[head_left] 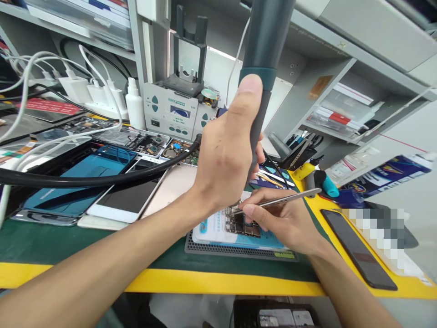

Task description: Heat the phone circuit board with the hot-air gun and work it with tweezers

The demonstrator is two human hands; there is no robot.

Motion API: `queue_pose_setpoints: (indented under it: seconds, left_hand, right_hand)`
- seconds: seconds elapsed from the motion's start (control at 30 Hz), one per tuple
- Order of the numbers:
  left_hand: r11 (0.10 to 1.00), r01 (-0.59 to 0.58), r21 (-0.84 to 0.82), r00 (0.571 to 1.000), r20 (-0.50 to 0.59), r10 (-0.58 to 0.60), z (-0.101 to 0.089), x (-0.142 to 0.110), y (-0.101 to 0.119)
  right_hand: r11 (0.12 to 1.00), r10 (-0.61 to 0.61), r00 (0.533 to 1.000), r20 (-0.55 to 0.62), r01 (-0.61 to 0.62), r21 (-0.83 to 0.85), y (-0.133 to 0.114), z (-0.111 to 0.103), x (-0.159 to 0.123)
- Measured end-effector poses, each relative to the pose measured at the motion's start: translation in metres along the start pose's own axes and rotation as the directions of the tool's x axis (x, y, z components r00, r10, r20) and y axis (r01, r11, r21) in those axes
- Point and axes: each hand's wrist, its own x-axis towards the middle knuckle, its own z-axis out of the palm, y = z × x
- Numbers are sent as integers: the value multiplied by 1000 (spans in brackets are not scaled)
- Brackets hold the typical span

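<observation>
My left hand [227, 155] is wrapped round the dark grey handle of a hot air gun [268, 41], held steeply tilted with its thick end up. The gun's lower end is hidden behind the hand. Metal tweezers [287, 199] are pinched in my right hand [287, 218], their tips low over a phone circuit board [244, 226]. That board lies on a blue and white plastic case [211, 230], which rests on a dark perforated mat [221, 248]. Whether the tweezer tips touch the board I cannot tell.
A black hose [102, 179] crosses above several phones, among them a blue one [78, 182] and a white one [129, 189]. Behind stand a grey hot air station [170, 111] and a white bottle [135, 105]. A black phone [358, 248] lies at the right.
</observation>
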Motion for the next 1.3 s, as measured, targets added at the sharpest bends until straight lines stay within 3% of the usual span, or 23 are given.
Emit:
queue_pose_setpoints:
  seconds: [0.27, 0.5, 0.8, 0.97, 1.3]
  left_hand:
    - [995, -95, 14, 994, 53, 94, -3, -2, -4]
    - [999, -44, 13, 999, 28, 43, -1, -2, -3]
    - [999, -22, -31, 1000, 18, 22, 0, -3, 5]
    - [998, 47, -40, 999, 8, -47, 1, -5, 8]
    - [999, 46, 5, 999, -1, -46, 2, -5, 8]
  right_hand:
    - [1000, 16, 1000, 7, -16, 4, 2, 0, -1]
    - [997, -32, 999, 21, 33, -76, 1, -1, -3]
    - [999, -5, 1000, 24, 6, -48, -3, -6, -4]
    - [999, -1, 999, 33, 2, -39, -3, -8, -4]
    - [997, -45, 998, 47, 48, -64, -8, -10, -5]
